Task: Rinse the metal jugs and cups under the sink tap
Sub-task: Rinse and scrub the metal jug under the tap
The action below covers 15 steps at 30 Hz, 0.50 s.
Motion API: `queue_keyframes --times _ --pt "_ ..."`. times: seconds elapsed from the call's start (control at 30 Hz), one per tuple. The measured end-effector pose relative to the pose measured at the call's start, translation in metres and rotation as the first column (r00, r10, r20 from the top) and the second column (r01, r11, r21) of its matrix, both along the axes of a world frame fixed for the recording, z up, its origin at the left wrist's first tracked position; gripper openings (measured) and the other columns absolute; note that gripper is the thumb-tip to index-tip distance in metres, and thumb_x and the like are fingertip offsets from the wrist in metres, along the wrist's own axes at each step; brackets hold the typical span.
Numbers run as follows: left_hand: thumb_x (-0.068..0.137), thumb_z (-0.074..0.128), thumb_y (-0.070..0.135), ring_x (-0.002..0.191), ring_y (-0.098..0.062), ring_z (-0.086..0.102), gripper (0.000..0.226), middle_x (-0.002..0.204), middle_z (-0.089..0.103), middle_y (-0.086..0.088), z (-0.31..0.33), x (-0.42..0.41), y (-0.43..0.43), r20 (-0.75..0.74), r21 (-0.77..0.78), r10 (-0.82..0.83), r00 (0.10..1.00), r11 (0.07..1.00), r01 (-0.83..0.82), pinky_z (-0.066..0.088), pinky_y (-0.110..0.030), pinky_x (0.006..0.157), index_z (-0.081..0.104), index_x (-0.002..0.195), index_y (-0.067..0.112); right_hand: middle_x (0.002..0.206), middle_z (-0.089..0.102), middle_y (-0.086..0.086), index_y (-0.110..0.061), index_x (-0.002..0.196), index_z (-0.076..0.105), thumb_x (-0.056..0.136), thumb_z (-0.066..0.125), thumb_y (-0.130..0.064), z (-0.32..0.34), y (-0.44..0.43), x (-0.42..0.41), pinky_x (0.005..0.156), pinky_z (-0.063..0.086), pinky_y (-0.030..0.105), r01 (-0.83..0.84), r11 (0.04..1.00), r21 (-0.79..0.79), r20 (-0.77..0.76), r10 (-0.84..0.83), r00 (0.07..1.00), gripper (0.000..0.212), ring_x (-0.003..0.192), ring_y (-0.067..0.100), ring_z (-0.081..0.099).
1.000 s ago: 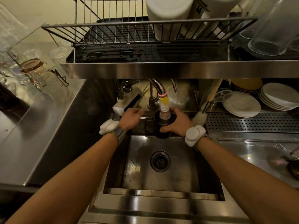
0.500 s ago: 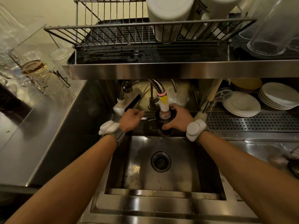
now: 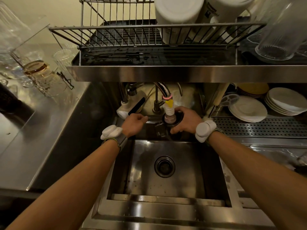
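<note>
My right hand [image 3: 186, 121] grips a dark metal jug [image 3: 160, 130] from its right side and holds it upright at the back of the steel sink [image 3: 191, 171]. The tap's white ribbed nozzle [image 3: 169, 110], with its yellow and pink clip, reaches down into the jug's mouth. Whether water runs cannot be told. My left hand [image 3: 133, 122] is curled shut around a thin tap lever [image 3: 146, 117] just left of the jug. Both wrists carry white sensor bands.
A steel shelf [image 3: 166, 73] with a wire dish rack [image 3: 149, 29], white containers [image 3: 179, 12] and a ribbed glass [image 3: 280, 37] overhangs the tap. Stacked plates [image 3: 247, 108] and a perforated drainboard [image 3: 265, 127] lie at the right. Glassware [image 3: 41, 75] stands on the left counter. The drain [image 3: 164, 166] sits mid-basin.
My right hand has lifted the jug up and back, so the nozzle now sits deeper in its mouth. My left hand stays on the lever.
</note>
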<state>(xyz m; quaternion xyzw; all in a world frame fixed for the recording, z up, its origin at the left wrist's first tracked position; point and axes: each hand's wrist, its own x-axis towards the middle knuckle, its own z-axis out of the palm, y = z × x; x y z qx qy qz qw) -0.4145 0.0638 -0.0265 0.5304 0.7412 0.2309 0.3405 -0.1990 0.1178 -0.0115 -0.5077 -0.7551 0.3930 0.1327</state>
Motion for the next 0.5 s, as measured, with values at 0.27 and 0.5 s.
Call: queue_keyframes --times 0.27,0.5 --pt "0.097 0.046 0.03 0.072 -0.014 0.05 0.032 0.073 0.055 -0.003 -0.001 -0.001 0.0 0.013 -0.009 0.01 1.0 1.0 -0.01 0.036 -0.025 0.071 0.066 0.095 0.006 0.123 0.054 0.0 -0.015 0.13 0.048 0.056 0.088 -0.015 -0.001 0.001 0.003 0.082 0.041 0.023 0.034 0.999 -0.02 -0.017 -0.034 0.999 0.084 0.108 0.016 0.052" --pt "0.098 0.044 0.031 0.077 -0.016 0.05 0.028 0.08 0.056 -0.004 -0.002 -0.004 0.002 0.022 -0.007 -0.007 1.0 1.0 0.007 0.036 -0.026 0.073 0.063 0.089 0.012 0.117 0.055 -0.003 -0.015 0.127 0.049 0.055 0.088 -0.016 -0.001 0.002 -0.001 0.084 0.043 0.024 -0.044 0.998 -0.039 0.011 0.044 0.999 0.082 0.107 0.016 0.053"
